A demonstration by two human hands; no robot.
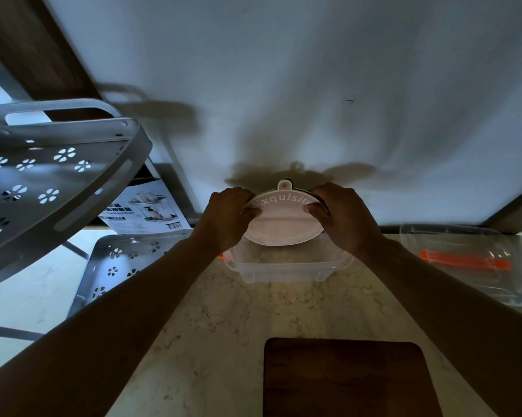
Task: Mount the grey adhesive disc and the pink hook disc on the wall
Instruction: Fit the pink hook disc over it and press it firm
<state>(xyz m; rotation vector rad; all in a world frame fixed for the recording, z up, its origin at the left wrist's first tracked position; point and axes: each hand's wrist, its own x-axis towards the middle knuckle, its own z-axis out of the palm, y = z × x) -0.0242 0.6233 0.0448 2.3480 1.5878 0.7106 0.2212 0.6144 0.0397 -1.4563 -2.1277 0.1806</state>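
The pink hook disc (283,224) is round with white lettering and a small tab at its top. It is tilted in the air above a clear plastic box (287,267), close to the white wall (283,85). My left hand (228,216) grips its left edge and my right hand (342,216) grips its right edge. A thin dark rim shows behind the disc's upper right edge; I cannot tell whether that is the grey adhesive disc.
A grey perforated rack (49,179) stands at the left, with a second tray (118,263) and a printed product box (145,212) beside it. A clear container with an orange strip (464,261) lies at the right. A dark wooden board (347,380) lies on the marble counter (223,341).
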